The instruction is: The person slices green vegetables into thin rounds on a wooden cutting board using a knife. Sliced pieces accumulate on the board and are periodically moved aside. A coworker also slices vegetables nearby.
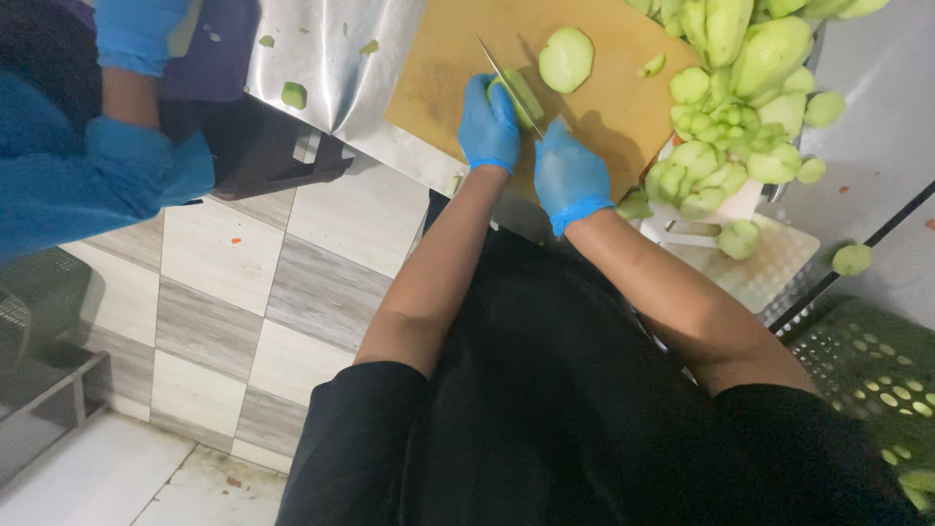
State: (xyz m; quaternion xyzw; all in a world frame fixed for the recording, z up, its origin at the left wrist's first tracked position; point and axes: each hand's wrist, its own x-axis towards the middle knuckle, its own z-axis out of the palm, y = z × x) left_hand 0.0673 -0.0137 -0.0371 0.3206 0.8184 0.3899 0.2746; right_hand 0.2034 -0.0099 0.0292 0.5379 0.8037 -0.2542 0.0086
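We stood at one steel counter (321, 49) that bore one tan board (604, 97). One heap (740, 107) of peeled green fruit, too many pieces to count, spilled over the board's far corner and a white tray (726, 206). One green crate (872, 365) sat low beside us. One halved fruit (566, 58) lay flat on the board, apart from our hands. Our left hand (488, 125), gloved blue, was curled down over one green piece (519, 95) near the board's edge, pinning it. Our right hand (570, 175), also gloved, was closed in a fist; one knife (506, 83) ran from it against that piece. A co-worker's blue sleeve (88, 185) showed nearby.
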